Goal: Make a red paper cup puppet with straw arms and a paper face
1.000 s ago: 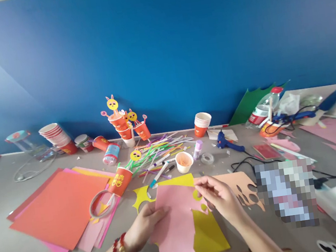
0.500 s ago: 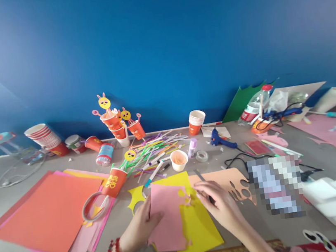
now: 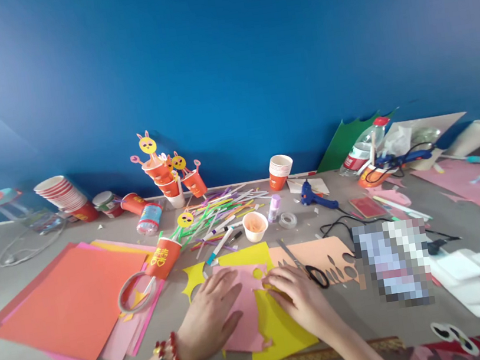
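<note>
A pink sheet of paper (image 3: 248,331) with cut-outs along its right edge lies over a yellow sheet (image 3: 283,329). My left hand (image 3: 214,314) rests flat on the pink sheet's left part, fingers spread. At the cut right edge, my right hand (image 3: 301,299) touches the paper with its fingertips, thumb apart from the fingers. Beyond it, scissors (image 3: 316,275) with black handles lie across a peach sheet (image 3: 329,246) with several holes cut in it. Part of the pink sheet is hidden under my hands. A yellow scrap (image 3: 191,281) sits beside the left hand.
To the left are a stack of coloured paper (image 3: 77,292), a tape roll (image 3: 124,306) and a red paper cup (image 3: 166,259). Ahead stand a white cup (image 3: 257,236), scattered coloured sticks (image 3: 222,212) and a blue glue gun (image 3: 314,198) with its cable. White chargers (image 3: 471,266) sit right.
My left hand has moved from the pink sheet's left edge to flat on top. My right hand has shifted slightly left and away from the scissors, whose handles now show.
</note>
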`<state>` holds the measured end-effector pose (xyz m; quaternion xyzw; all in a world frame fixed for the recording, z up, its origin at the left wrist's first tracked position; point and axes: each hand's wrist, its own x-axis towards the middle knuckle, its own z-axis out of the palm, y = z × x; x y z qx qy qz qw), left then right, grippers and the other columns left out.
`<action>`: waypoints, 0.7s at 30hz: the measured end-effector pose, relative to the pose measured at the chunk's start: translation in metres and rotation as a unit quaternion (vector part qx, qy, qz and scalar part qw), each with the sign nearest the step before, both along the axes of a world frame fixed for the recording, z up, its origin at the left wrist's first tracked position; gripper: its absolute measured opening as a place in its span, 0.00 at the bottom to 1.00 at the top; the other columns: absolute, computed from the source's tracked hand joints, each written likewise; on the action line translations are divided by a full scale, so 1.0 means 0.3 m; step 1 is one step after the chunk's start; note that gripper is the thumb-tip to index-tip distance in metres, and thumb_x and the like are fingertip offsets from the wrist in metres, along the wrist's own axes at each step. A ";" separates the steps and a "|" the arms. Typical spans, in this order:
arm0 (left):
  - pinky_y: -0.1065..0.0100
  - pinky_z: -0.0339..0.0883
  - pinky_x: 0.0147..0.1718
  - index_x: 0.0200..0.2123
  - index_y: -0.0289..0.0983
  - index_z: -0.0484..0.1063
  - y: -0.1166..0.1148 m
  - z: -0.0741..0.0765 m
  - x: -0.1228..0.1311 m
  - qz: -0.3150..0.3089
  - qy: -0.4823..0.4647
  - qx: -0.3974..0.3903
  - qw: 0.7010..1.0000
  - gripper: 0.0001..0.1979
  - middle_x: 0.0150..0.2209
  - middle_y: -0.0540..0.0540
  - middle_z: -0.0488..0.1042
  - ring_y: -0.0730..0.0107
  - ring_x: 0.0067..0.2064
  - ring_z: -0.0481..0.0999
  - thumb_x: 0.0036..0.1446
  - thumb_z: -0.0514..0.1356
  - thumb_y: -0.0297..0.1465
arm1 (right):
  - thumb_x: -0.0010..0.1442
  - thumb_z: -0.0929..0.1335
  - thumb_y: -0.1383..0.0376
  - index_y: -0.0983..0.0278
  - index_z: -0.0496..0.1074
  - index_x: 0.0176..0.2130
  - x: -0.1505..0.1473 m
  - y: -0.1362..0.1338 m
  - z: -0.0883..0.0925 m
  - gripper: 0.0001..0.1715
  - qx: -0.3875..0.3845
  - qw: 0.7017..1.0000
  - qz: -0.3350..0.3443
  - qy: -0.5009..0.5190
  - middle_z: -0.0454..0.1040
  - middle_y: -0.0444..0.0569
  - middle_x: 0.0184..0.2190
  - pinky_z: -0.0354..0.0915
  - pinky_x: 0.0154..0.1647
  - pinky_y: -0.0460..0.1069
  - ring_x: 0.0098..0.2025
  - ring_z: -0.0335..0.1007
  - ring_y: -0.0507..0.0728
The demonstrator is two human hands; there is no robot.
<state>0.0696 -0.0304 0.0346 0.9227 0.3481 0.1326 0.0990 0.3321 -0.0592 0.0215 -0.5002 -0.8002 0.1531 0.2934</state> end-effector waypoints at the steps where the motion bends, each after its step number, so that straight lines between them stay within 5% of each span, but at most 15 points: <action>1: 0.50 0.62 0.61 0.59 0.41 0.66 0.003 0.002 0.015 -0.032 0.011 -0.016 0.999 0.22 0.64 0.41 0.65 0.51 0.64 0.63 0.62 0.58 0.31 | 0.62 0.65 0.76 0.59 0.75 0.45 -0.001 0.001 -0.002 0.17 0.003 1.000 0.000 -0.001 0.78 0.52 0.42 0.72 0.47 0.58 0.45 0.75 0.63; 9: 0.49 0.59 0.61 0.61 0.40 0.63 0.042 -0.016 0.063 -0.067 0.054 -0.043 0.995 0.28 0.61 0.42 0.70 0.51 0.60 0.68 0.59 0.62 0.36 | 0.60 0.65 0.78 0.61 0.77 0.40 0.012 0.010 0.008 0.16 0.016 0.999 -0.012 -0.039 0.78 0.49 0.36 0.70 0.42 0.54 0.40 0.74 0.60; 17: 0.49 0.57 0.59 0.61 0.40 0.64 0.070 -0.010 0.051 -0.099 0.050 -0.018 0.994 0.28 0.59 0.41 0.70 0.50 0.58 0.67 0.62 0.58 0.45 | 0.65 0.66 0.69 0.59 0.77 0.34 0.087 0.056 0.060 0.11 -0.010 0.994 -0.001 -0.107 0.78 0.44 0.27 0.68 0.32 0.46 0.31 0.76 0.55; 21: 0.50 0.58 0.57 0.61 0.39 0.65 0.070 -0.016 0.049 -0.098 0.032 -0.016 0.995 0.27 0.58 0.41 0.71 0.50 0.56 0.68 0.63 0.57 0.45 | 0.66 0.65 0.64 0.60 0.76 0.43 0.188 0.162 0.063 0.10 0.029 0.987 -0.114 -0.112 0.80 0.47 0.35 0.71 0.34 0.47 0.35 0.78 0.57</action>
